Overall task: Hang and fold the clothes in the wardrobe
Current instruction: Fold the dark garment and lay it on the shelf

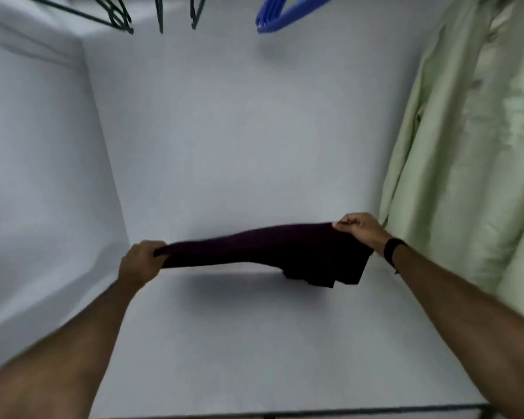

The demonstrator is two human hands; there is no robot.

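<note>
White fabric walls close in on three sides of the wardrobe (224, 131), and its pale floor panel (254, 343) stretches toward the camera to a dark frame bar (345, 415) along the front edge. Overhead hang several dark green wire hangers (118, 16) at the left and a bunch of blue plastic hangers (281, 13) nearer the middle, all bare. Down the right side hangs a pale green shirt (466, 146), its cloth reaching almost to floor level.

Low in the middle, a dark purple folded garment (254, 249) is held above the floor panel, casting a soft shadow beneath it. Its long axis runs left to right, tilted slightly so the right end sits higher and farther back. A folded flap droops from the right end.

The left hand (141, 261) grips the left end, fingers curled round the bunched cloth. The right hand (362, 229) pinches the upper right corner between thumb and curled fingers; a black wristband (393, 251) circles that wrist. Both forearms reach in from the lower corners.
</note>
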